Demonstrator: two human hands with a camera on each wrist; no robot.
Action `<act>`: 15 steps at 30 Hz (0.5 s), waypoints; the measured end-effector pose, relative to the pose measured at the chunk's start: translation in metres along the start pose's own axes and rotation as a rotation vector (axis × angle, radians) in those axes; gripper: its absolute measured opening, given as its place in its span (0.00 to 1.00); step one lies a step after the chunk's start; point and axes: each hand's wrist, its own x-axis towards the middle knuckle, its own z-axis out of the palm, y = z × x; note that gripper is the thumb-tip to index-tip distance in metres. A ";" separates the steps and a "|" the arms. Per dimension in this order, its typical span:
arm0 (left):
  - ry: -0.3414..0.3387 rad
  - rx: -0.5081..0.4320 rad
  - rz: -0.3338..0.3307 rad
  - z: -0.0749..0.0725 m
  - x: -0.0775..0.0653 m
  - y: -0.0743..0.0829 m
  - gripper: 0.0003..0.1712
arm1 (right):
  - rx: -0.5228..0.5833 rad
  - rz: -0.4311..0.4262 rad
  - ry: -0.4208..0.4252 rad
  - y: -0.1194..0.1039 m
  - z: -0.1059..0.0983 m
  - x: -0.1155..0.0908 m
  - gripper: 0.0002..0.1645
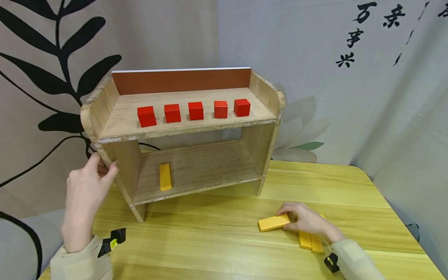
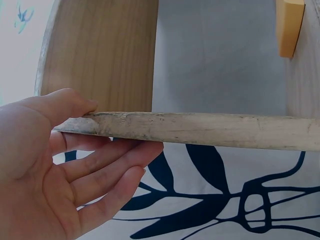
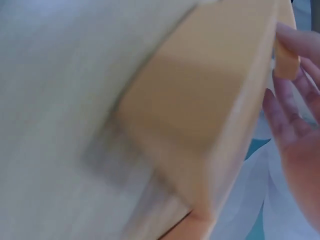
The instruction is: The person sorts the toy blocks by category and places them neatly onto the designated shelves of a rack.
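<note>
My left hand (image 1: 85,192) grips the left side panel of a two-tier wooden shelf (image 1: 203,165). In the left wrist view, the thumb lies on one face of the panel edge (image 2: 200,128) and the fingers lie behind it. Over the table at the right, my right hand (image 1: 308,221) pinches a yellow rectangular block (image 1: 273,223) near its right end. Other yellow blocks (image 1: 305,240) lie side by side under that hand, partly hidden by it. One yellow block (image 1: 165,177) rests on the lower tier, towards the left.
Several red cubes (image 1: 196,111) stand in a row on the upper tier, in front of a brown back strip (image 1: 185,81). The shelf stands at the back left of the wooden table (image 1: 210,237). Printed curtains (image 1: 315,77) hang behind. A black cable (image 1: 29,231) curves at the far left.
</note>
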 end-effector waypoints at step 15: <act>0.002 -0.002 0.004 0.000 0.002 0.000 0.12 | -0.007 -0.091 0.217 -0.034 0.008 0.033 0.22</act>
